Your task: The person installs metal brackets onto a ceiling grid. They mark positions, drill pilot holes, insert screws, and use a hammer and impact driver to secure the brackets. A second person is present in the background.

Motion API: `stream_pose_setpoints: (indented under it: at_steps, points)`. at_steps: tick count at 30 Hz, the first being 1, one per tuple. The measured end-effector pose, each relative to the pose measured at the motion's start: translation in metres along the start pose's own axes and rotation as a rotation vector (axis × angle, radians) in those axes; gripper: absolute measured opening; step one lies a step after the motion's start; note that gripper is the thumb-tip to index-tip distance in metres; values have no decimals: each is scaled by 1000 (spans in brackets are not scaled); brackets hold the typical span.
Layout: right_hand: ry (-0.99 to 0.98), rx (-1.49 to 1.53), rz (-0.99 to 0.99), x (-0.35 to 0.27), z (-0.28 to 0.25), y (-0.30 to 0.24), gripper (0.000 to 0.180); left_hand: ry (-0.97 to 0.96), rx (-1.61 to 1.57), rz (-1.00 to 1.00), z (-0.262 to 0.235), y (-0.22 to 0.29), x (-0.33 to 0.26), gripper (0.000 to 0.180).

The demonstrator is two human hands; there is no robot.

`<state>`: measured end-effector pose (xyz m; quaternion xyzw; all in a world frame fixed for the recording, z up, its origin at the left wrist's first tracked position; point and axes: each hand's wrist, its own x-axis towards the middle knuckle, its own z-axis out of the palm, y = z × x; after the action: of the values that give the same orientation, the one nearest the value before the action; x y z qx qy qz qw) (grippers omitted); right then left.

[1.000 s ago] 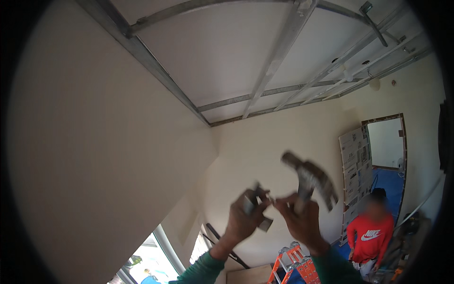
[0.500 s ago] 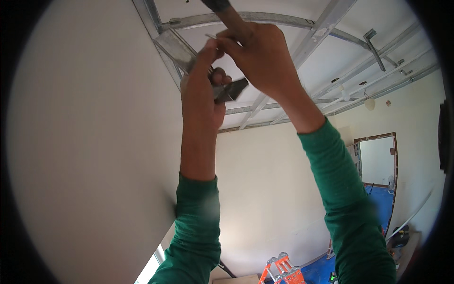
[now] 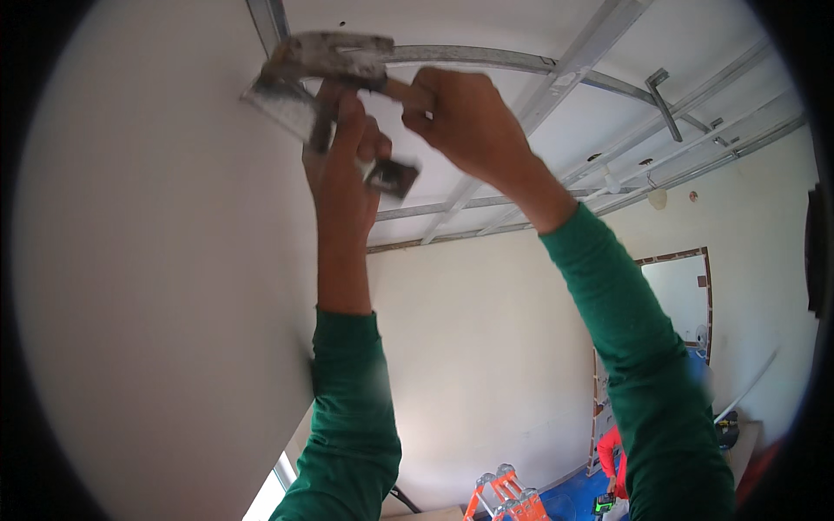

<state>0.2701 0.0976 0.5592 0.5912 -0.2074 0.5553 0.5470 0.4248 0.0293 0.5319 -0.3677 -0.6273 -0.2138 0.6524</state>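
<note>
- Pale plastered walls fill most of the view, seen from below, meeting a white ceiling crossed by a grid of grey metal ceiling rails.
- Two arms in green sleeves rise from the lower edge toward the ceiling corner at upper left.
- Far below, near the bottom edge, stand an orange stepladder and a person in a red top.
- Right hand is closed in a fist around the handle of a metal hand tool, whose grey head lies against the rail at the wall edge.
- Left hand is curled around a small metal bracket (it looks folded and silvery), pressing it up beside the tool head; a second small dark metal piece shows between the fingers.
- To do this well, I judge the bracket should sit flush against the rail, left fingertips kept clear of the tool head, and the tool held square before any force.
</note>
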Motion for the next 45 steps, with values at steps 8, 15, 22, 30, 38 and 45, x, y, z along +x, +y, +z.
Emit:
stream_pose_setpoints:
  at_steps: [8,15,22,30,38,45]
  points:
    - [-225,237,218,-109,-6,2,17,-33,18,-143,19,-8,-90,58]
    - [-227,68,533,-225,-13,80,10,101,-23,-60,16,6,-124,41]
    - [264,230,295,-111,-31,74,22,51,218,-323,-22,24,-204,33]
    - [300,-1,12,91,58,4,20,101,418,-638,-39,44,-259,24]
    - [337,45,45,119,81,8,25,189,423,-766,-72,64,-272,34]
    - [385,-48,27,123,97,13,28,117,473,-777,-92,67,-281,29]
